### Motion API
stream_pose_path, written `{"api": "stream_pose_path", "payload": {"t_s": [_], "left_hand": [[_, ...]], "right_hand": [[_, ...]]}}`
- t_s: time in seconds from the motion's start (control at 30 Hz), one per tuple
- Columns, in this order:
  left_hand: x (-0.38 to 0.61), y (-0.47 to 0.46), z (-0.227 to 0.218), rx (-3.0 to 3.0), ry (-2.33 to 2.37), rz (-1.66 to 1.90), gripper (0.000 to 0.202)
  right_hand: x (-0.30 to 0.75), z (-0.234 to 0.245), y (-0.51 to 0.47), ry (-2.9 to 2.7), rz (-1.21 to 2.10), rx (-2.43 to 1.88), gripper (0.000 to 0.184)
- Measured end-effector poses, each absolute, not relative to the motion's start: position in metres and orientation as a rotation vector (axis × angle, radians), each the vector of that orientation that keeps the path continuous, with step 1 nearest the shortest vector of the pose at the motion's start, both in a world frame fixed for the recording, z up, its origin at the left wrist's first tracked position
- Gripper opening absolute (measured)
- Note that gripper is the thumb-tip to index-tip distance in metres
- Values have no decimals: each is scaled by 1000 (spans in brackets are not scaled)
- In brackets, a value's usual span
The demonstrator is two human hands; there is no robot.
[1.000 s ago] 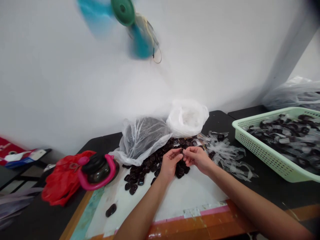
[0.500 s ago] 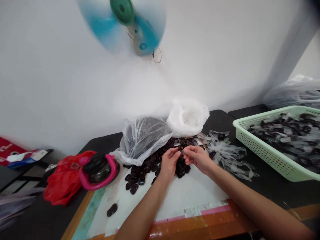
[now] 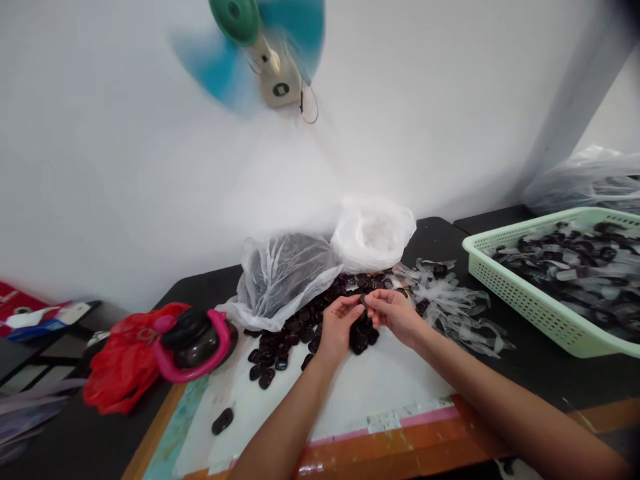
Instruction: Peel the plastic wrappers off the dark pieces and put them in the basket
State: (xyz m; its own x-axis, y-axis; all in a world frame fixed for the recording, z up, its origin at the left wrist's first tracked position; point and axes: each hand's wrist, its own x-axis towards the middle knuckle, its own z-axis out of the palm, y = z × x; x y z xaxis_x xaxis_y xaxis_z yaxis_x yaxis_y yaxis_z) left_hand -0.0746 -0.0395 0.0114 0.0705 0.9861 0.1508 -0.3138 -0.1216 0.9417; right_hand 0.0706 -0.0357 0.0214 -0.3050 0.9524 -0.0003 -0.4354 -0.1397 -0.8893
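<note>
the left hand and right hand are half closed, their fingertips pinching a small dark piece between them, just above a heap of glossy dark pieces on a white sheet near the table's far edge. clear plastic strips lie just right of the heap, a clear plastic bag sits behind it, and a pale green basket holding more strips and dark pieces stands at the right.

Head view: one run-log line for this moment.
left hand and right hand | grip: small dark glossy piece pinched between both | nearby: pile of dark glossy pieces, clear plastic strips, green basket
</note>
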Motion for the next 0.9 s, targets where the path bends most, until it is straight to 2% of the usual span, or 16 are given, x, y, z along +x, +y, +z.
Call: {"api": "stream_pose_path", "payload": {"t_s": [0.9], "left_hand": [[-72,-41,10,1139,839,1427,16]], "right_hand": [[69,22,-40,-1030,1710,-720,31]]}}
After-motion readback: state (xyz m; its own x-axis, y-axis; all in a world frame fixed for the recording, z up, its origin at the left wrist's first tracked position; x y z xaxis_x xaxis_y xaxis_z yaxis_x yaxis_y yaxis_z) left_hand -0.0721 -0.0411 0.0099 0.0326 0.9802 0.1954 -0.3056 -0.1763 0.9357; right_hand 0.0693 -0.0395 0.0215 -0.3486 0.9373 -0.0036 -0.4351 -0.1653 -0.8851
